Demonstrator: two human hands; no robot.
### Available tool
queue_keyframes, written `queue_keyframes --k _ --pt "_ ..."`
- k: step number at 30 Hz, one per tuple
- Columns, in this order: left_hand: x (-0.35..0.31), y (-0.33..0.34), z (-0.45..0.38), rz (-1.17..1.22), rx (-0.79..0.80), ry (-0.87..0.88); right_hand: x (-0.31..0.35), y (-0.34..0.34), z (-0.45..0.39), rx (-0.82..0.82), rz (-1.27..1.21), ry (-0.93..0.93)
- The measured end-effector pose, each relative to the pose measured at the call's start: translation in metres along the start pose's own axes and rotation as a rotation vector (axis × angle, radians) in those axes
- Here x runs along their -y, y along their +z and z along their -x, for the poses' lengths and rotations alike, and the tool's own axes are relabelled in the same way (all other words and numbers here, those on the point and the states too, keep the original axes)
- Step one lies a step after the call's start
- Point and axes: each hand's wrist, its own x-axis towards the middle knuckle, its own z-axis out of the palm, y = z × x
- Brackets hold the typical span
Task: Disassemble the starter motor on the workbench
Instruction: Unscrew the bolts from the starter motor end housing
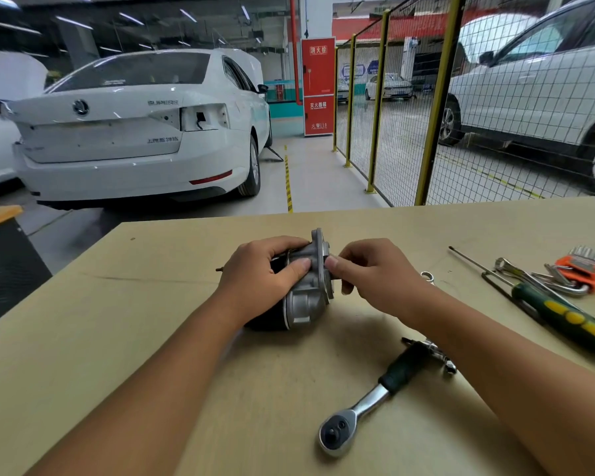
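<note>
The workbench (186,338) carries the starter motor (304,286) lying on its side near the middle. The left hand (258,280) clasps its dark body, and the right hand (368,273) pinches the silver end flange. To part the housing cleanly, the person should probably pull straight along the axis, without twisting. A ratchet (368,400), screwdriver (564,314) and orange hex-key holder (581,269), keys folded in, lie nearby.
</note>
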Motion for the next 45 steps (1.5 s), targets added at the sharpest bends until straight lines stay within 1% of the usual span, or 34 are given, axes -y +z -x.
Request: queue_keyframes --k 3,5,6,9,11,15,16,19,20,23,24,27,28,31,32,36,37,40,41,45 --pt "-0.0003 0.0002 -0.0005 0.001 -0.004 0.0 -0.0004 -0.0003 0.0009 -0.011 -0.156 -0.006" --pt "-0.0007 0.0003 -0.0014 0.008 -0.002 0.001 0.001 -0.0011 0.0017 0.007 -0.201 0.009" --pt "-0.0004 0.0003 -0.0017 0.011 -0.003 0.001 0.0017 -0.0014 0.0016 0.015 -0.183 0.017" --pt "0.0004 0.0004 -0.0016 0.009 -0.001 0.001 0.0018 -0.001 0.0002 0.039 -0.022 0.035" --pt "0.0 0.0002 -0.001 0.007 -0.001 0.001 0.0011 -0.0008 -0.0003 0.041 0.005 0.026" --pt "-0.0011 -0.0007 -0.0005 0.0 0.003 0.001 -0.0004 -0.001 0.0018 0.027 -0.169 0.02" --pt "-0.0015 -0.0009 -0.0004 -0.003 0.006 0.001 -0.001 0.0002 0.0016 0.016 -0.171 0.02" --pt "-0.0026 -0.0013 0.0 -0.005 0.01 0.001 -0.0017 0.0041 0.0 -0.024 -0.066 -0.001" --pt "-0.0028 -0.0015 0.0 -0.006 0.01 0.0 -0.0021 0.0042 0.0 -0.028 -0.079 -0.01" --pt "-0.003 -0.0016 -0.0005 -0.005 0.013 -0.004 -0.0009 0.0006 0.001 -0.026 -0.223 -0.013" --pt "-0.0031 -0.0015 -0.0005 -0.006 0.016 -0.004 -0.0008 -0.0001 0.0008 -0.033 -0.22 -0.007" --pt "-0.003 -0.0015 -0.0005 -0.005 0.017 -0.004 -0.0006 0.001 0.0003 -0.023 -0.035 -0.001" --pt "-0.0029 -0.0014 -0.0004 -0.005 0.016 -0.008 -0.0007 0.0018 0.0005 -0.026 -0.032 -0.006" --pt "-0.0024 -0.0012 -0.0004 -0.004 0.017 -0.019 0.0003 0.0004 0.0016 -0.037 -0.217 -0.009" --pt "-0.0024 -0.0013 -0.0003 -0.004 0.019 -0.018 0.0011 -0.0002 0.002 -0.034 -0.229 -0.007" --pt "-0.0026 -0.0014 -0.0002 -0.006 0.017 -0.015 0.0004 0.0007 0.0002 0.024 0.03 -0.014" --pt "-0.0025 -0.0014 -0.0002 -0.006 0.017 -0.015 -0.0004 0.0008 -0.0002 0.02 0.023 -0.021" --pt "-0.0023 -0.0013 -0.0003 -0.007 0.019 -0.019 -0.0015 0.0005 0.0001 -0.005 -0.163 -0.025" --pt "-0.0022 -0.0014 -0.0002 -0.007 0.021 -0.019 -0.0015 0.0002 0.0001 -0.004 -0.183 -0.019" --pt "-0.0021 -0.0017 0.0 -0.005 0.022 -0.019 -0.0023 0.0011 -0.0002 0.045 0.042 -0.019"
